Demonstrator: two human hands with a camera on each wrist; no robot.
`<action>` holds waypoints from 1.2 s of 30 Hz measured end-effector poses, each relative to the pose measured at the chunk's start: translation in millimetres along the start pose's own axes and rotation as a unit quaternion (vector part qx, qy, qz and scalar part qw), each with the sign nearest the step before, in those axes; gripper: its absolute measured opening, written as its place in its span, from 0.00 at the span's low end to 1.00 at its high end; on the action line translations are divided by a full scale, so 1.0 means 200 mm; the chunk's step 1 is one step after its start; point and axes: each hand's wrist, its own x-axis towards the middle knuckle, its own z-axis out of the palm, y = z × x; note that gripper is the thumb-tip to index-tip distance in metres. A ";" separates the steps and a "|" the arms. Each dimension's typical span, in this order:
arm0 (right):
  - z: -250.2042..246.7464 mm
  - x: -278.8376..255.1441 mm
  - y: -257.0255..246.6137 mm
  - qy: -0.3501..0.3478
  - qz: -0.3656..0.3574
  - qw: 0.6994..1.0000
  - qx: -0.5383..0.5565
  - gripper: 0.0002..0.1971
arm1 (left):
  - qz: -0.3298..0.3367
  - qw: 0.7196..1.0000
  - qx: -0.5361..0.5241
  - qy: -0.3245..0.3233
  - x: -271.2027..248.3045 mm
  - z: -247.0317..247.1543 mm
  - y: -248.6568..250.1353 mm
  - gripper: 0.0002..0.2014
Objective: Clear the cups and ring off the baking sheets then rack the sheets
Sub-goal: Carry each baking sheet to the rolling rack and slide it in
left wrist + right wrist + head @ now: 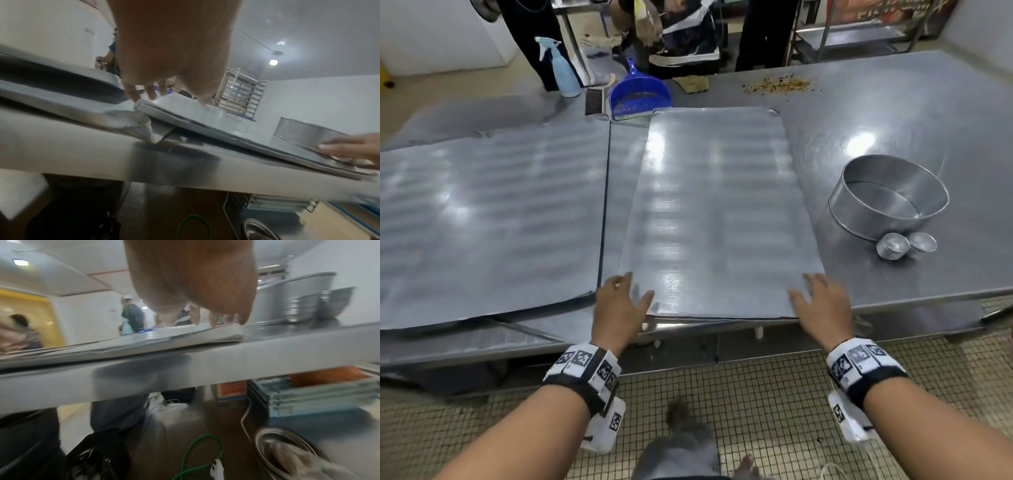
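Two flat baking sheets lie on the steel table (pixel 914 113): one at the left (pixel 493 212) and one in the middle (pixel 715 212), its near edge at the table's front. My left hand (pixel 635 287) touches the middle sheet's near left corner (pixel 144 105) with straight, spread fingers (pixel 131 94). My right hand (pixel 804 287) rests flat on its near right corner (pixel 226 335). Both sheets are bare. The metal ring (pixel 890 195) stands on the table to the right of the sheet, with two small metal cups (pixel 905 244) just in front of it.
A blue dustpan (pixel 638 92), a brush (pixel 594 99), a spray bottle (pixel 561 68) and scattered crumbs (pixel 777 85) sit at the table's far side, where people stand. A tall tray rack (pixel 238 94) stands beyond. Stacked trays (pixel 318 395) lie under the table.
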 end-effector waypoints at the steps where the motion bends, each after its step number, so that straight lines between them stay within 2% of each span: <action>1: -0.02 0.00 0.03 0.006 0.050 0.999 -0.002 0.32 | -0.049 0.998 0.025 0.000 0.00 -0.01 -0.01 0.36; 3: -0.03 -0.02 0.08 0.004 0.113 0.994 -0.003 0.34 | -0.114 0.992 0.046 -0.028 -0.01 -0.01 -0.02 0.37; 6: -0.02 -0.02 0.07 0.000 0.138 0.990 0.022 0.33 | -0.145 0.989 0.007 -0.034 0.01 0.02 -0.05 0.32; 8: -0.01 0.00 0.05 0.002 0.152 0.987 0.060 0.31 | -0.167 0.985 -0.032 -0.026 0.03 0.02 -0.04 0.32; 14: 0.03 0.03 0.06 0.013 0.197 0.973 0.122 0.34 | -0.176 0.982 -0.071 -0.009 0.05 0.04 -0.05 0.34; 18: 0.03 0.04 0.07 0.019 0.197 0.972 0.125 0.34 | -0.177 0.981 -0.077 -0.007 0.06 0.06 -0.06 0.35; 26: 0.01 0.00 0.13 0.023 0.191 0.979 0.071 0.33 | -0.125 0.991 -0.022 -0.038 0.02 0.02 -0.05 0.33; 32: -0.06 -0.06 0.33 0.014 0.206 0.970 0.128 0.33 | -0.069 0.984 0.152 -0.063 -0.13 0.03 0.08 0.34; 34: -0.09 -0.09 0.40 0.005 0.193 0.969 0.154 0.33 | -0.054 0.984 0.159 -0.051 -0.21 0.05 0.13 0.32; 36: -0.11 -0.12 0.48 -0.007 0.171 0.969 0.176 0.33 | -0.036 0.992 0.115 -0.034 -0.31 0.09 0.16 0.30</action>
